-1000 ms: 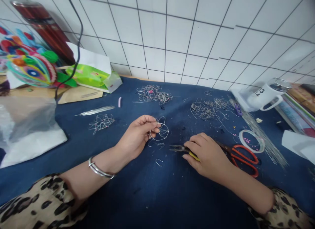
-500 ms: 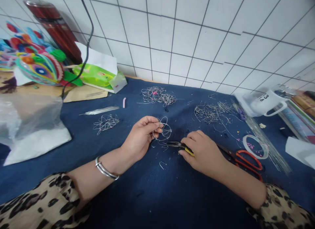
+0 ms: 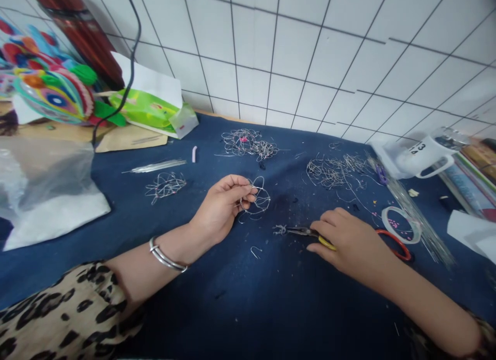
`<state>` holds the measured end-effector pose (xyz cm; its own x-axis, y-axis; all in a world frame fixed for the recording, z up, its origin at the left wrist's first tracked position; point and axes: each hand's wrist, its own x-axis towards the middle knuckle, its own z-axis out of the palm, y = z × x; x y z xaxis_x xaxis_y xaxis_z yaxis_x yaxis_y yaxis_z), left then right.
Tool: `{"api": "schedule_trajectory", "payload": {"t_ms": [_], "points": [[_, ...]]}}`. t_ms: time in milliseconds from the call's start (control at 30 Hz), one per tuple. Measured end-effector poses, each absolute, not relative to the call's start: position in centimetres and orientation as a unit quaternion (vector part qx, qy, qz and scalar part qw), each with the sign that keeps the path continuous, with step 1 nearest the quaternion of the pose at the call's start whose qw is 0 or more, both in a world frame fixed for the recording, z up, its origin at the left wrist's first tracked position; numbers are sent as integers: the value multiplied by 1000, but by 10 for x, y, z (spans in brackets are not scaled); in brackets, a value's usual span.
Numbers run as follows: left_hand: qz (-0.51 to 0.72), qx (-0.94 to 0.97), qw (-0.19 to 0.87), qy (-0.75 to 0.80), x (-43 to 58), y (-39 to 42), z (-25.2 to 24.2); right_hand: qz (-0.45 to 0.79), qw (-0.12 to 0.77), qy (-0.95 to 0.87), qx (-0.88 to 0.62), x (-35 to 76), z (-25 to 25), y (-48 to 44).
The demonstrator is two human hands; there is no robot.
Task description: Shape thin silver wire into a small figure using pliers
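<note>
My left hand [image 3: 220, 207] rests on the blue cloth [image 3: 248, 303] and pinches a rounded frame of bent silver wire [image 3: 256, 200] between thumb and fingers. My right hand [image 3: 351, 244] is closed round the yellow handles of small pliers [image 3: 300, 231], whose dark jaws point left and grip a small twisted wire piece [image 3: 278, 229]. A small loose wire hook [image 3: 256, 252] lies on the cloth below and between the two hands.
Heaps of wire pieces [image 3: 248, 143] [image 3: 335, 171] [image 3: 166, 184] lie on the cloth. Red-handled scissors [image 3: 397, 244], a tape ring [image 3: 401, 223] and straight wires [image 3: 420, 223] sit right. A white mug [image 3: 426, 156], plastic bag [image 3: 42, 184], colourful decoration [image 3: 50, 89] and green-white bag [image 3: 151, 109] line the edges.
My right hand has pulled the pliers rightward, away from the wire frame, with a small twisted wire piece in the jaws. My left hand stays on the frame.
</note>
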<state>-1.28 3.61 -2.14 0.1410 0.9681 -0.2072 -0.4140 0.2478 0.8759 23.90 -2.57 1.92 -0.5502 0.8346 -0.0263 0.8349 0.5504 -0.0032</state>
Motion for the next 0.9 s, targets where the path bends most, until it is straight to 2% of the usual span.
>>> {"api": "schedule_trajectory", "payload": {"t_ms": [267, 500, 900], "points": [[515, 347, 668, 409, -12, 35, -24, -28, -27, 889, 456, 221, 33, -43], [511, 367, 668, 397, -12, 34, -25, -54, 6, 903, 427, 185, 25, -39], [489, 380, 681, 391, -10, 31, -19, 67, 76, 901, 423, 171, 15, -50]]}}
